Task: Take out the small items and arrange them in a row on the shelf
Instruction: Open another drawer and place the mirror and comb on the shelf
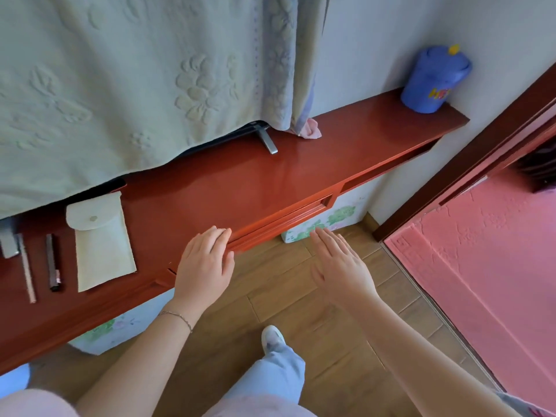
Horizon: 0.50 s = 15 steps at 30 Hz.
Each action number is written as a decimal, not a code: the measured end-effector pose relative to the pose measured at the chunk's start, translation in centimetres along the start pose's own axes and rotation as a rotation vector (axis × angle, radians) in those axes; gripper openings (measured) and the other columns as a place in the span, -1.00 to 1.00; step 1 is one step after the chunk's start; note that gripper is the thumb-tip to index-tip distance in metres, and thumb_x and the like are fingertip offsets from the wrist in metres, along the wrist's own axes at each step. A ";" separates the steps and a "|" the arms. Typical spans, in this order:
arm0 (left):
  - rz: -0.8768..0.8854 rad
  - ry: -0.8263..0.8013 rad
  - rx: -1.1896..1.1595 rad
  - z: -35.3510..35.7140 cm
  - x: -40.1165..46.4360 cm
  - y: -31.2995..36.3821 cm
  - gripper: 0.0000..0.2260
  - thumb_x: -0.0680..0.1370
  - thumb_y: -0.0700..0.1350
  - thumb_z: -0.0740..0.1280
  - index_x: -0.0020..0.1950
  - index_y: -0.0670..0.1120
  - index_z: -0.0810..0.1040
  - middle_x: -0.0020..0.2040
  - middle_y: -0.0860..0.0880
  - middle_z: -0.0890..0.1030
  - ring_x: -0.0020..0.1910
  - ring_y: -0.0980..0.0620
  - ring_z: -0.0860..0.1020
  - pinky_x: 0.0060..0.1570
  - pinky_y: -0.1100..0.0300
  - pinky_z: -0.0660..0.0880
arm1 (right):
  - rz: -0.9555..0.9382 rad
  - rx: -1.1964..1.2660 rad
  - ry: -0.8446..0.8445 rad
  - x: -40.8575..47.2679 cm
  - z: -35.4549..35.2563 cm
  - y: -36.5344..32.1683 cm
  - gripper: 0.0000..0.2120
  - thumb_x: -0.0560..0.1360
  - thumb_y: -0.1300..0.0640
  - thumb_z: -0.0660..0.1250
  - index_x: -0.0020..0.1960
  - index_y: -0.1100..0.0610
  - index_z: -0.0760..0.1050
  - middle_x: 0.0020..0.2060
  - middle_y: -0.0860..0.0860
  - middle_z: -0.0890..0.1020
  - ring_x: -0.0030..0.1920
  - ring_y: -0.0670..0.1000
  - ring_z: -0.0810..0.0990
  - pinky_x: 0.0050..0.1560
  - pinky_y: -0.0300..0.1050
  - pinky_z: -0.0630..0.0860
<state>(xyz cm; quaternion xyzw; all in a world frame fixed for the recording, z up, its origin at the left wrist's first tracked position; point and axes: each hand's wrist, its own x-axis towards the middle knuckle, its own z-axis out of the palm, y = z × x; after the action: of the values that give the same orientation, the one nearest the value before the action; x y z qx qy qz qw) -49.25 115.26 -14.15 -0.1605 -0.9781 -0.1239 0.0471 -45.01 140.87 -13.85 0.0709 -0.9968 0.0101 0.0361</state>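
A long red wooden shelf runs from lower left to upper right, with a shut drawer front along its near edge. My left hand lies flat with straight fingers against the shelf's front edge, just left of the drawer. My right hand hovers open over the floor in front of the drawer, holding nothing. Laid side by side at the left of the shelf are a pale fabric pouch, a dark slim tube, a pinkish slim stick and a grey item cut off by the frame edge.
A pale green embossed cloth covers a screen whose metal foot stands on the shelf. A blue cup sits at the far right end. Floral boxes stand under the shelf. Pink mat at right; my shoe on the wooden floor.
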 end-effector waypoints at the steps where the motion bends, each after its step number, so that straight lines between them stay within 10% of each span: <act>1: -0.006 0.002 0.002 0.1 0.7 0.0 -0.57 0.55 -0.01 0.05 0.25 -0.19 0.51 0.18 -0.10 0.56 0.24 -0.08 0.49 0.25 0.01 0.38 | -0.014 0.016 -0.002 1.2 0.1 0.3 -0.42 0.38 0.12 0.39 0.36 0.25 0.38 0.30 0.12 0.50 0.34 0.08 0.42 0.36 0.06 0.13; 15: -0.196 0.074 -0.048 2.2 5.5 0.6 -0.61 0.54 -0.05 0.10 0.26 -0.19 0.51 0.14 -0.10 0.56 0.16 -0.08 0.52 0.23 0.00 0.41 | -0.351 -0.002 -0.085 13.1 0.9 2.7 -0.48 0.47 0.08 0.08 0.38 0.26 0.35 0.34 0.14 0.45 0.38 0.10 0.37 0.40 0.04 0.14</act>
<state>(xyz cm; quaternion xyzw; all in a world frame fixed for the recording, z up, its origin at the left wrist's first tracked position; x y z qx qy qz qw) -54.34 118.00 -15.46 -0.0603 -0.9835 -0.1571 0.0670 -58.43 141.62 -13.85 0.2444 -0.9697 -0.0002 -0.0050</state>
